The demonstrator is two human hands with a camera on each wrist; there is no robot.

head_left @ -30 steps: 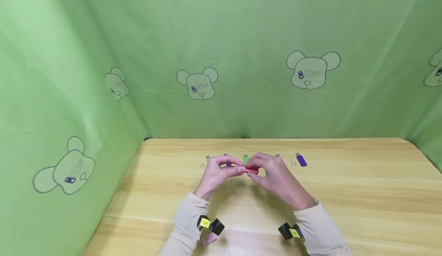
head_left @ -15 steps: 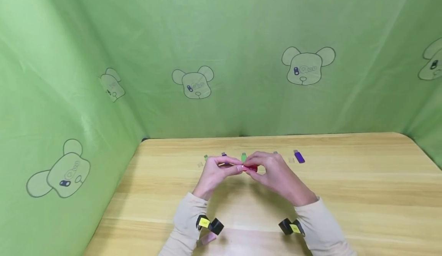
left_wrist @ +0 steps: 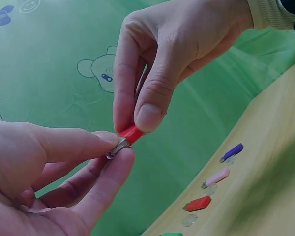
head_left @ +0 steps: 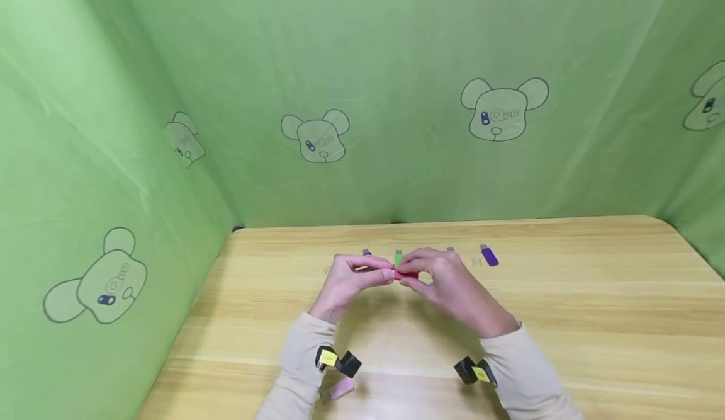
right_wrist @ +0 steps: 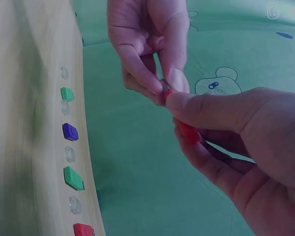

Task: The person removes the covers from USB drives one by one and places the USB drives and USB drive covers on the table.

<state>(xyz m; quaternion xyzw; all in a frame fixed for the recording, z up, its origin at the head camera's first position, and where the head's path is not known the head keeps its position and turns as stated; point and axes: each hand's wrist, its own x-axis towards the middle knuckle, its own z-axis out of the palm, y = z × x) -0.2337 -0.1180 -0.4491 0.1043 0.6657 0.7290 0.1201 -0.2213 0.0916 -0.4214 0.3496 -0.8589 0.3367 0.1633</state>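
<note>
Both hands meet over the table around a red USB flash drive point(left_wrist: 132, 133). My right hand point(head_left: 450, 288) pinches its red body between thumb and fingers. My left hand point(head_left: 342, 286) pinches the drive's metal plug point(left_wrist: 119, 147) with thumb and fingertips, which partly cover it. In the right wrist view, the red body point(right_wrist: 189, 133) shows below the right thumb. Behind the hands stand a green flash drive point(head_left: 399, 257) and a purple flash drive point(head_left: 489, 255), with others partly hidden.
On the wooden table point(head_left: 595, 319), a row of coloured drives alternates with clear caps point(right_wrist: 70, 154), along the far side. A pink drive point(head_left: 341, 388) lies near the left forearm. Green cloth walls point(head_left: 396, 174) enclose the back and sides.
The left hand and forearm have shifted slightly left, uncovering more of the pink drive and hiding the leftmost green one. Both hands keep their grip on the red drive.
</note>
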